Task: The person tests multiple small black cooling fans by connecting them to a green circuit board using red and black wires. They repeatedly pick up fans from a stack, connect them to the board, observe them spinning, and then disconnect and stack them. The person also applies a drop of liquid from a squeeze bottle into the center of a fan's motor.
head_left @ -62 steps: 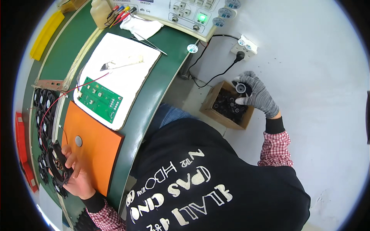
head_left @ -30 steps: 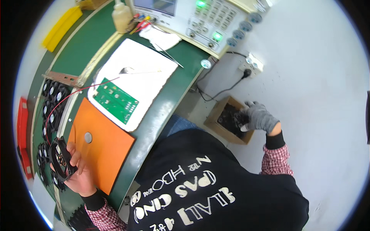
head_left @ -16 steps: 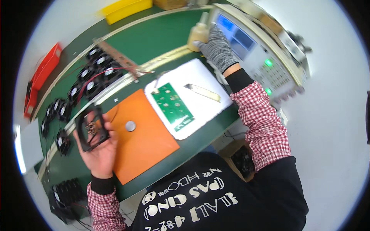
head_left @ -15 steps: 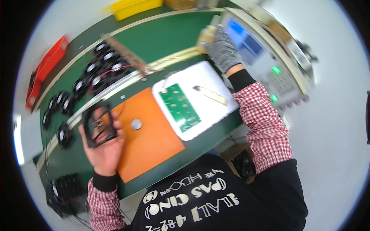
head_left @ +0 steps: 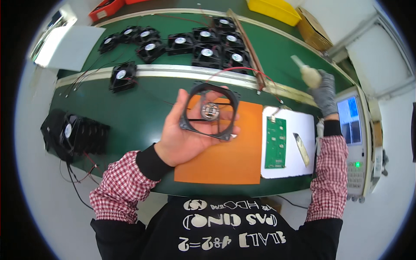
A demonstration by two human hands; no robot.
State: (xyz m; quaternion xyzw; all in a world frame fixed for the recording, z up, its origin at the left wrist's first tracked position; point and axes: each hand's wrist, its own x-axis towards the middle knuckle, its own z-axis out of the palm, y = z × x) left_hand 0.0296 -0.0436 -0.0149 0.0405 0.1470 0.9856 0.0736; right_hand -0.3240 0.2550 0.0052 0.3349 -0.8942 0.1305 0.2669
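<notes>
My left hand (head_left: 184, 136) is palm up over an orange mat (head_left: 236, 167), its fingers around a black fan frame (head_left: 210, 111). The frame is square outside with a round opening, and thin struts carry a round hub with small parts in it. My right hand (head_left: 326, 93), in a grey knit glove, grips a cream bottle (head_left: 311, 77) with a pale narrow nozzle pointing up and left. It is held at the far right, beside the measuring instrument (head_left: 356, 160). Right of the mat, a green circuit board (head_left: 275, 147) and a yellowish knife-like tool (head_left: 301, 149) lie on a white pad (head_left: 294, 171).
Several black fans (head_left: 207, 52) stand in rows at the back, with a single fan (head_left: 122, 76) nearer. A stack of fans (head_left: 84, 135) sits at the left. Red wires run toward the board. A yellow bin (head_left: 275, 11) and cardboard box (head_left: 313, 30) stand at the far right.
My view has swung left. My left hand has brought the fan frame across to above the mat. The bottle has come away from the instrument's screen. The silver disc on the mat is out of sight.
</notes>
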